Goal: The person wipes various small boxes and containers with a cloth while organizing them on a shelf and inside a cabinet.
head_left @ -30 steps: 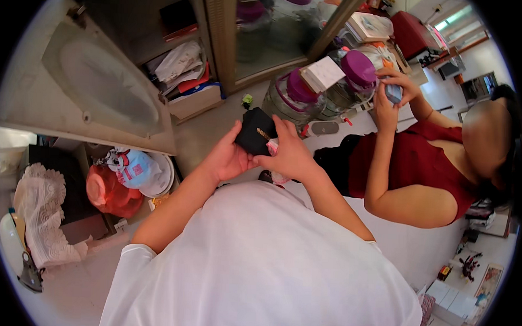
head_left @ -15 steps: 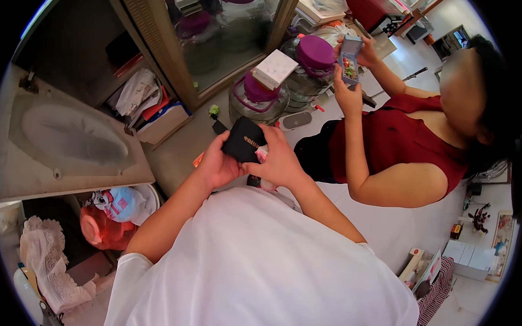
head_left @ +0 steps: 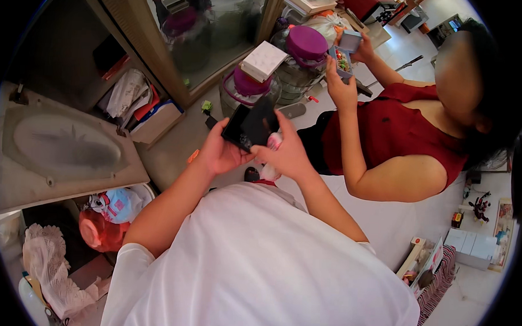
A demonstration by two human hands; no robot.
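Note:
A small black box (head_left: 234,127) rests in my left hand (head_left: 216,154), whose fingers are wrapped under and round its base. My right hand (head_left: 288,158) grips the raised black lid (head_left: 260,121), which stands tilted over the right part of the base. The box's dark inside shows at its left; what lies in it I cannot make out. Against my right hand's fingers is a small pink and white thing (head_left: 275,141), too blurred to name. A person in a red sleeveless top, to the right, holds an open light-blue box (head_left: 344,56) with colourful small pieces inside.
Large clear jars with purple lids (head_left: 307,43) stand ahead, one bearing a white box (head_left: 264,61). At the left, a cabinet door (head_left: 66,139) hangs folded down above a shelf with a red translucent container (head_left: 100,231). Papers (head_left: 125,95) fill the upper compartment.
The black box was shut; its lid is now lifted and tilted up under my right hand. The other person's hands stay on the light-blue box. The view has shifted slightly.

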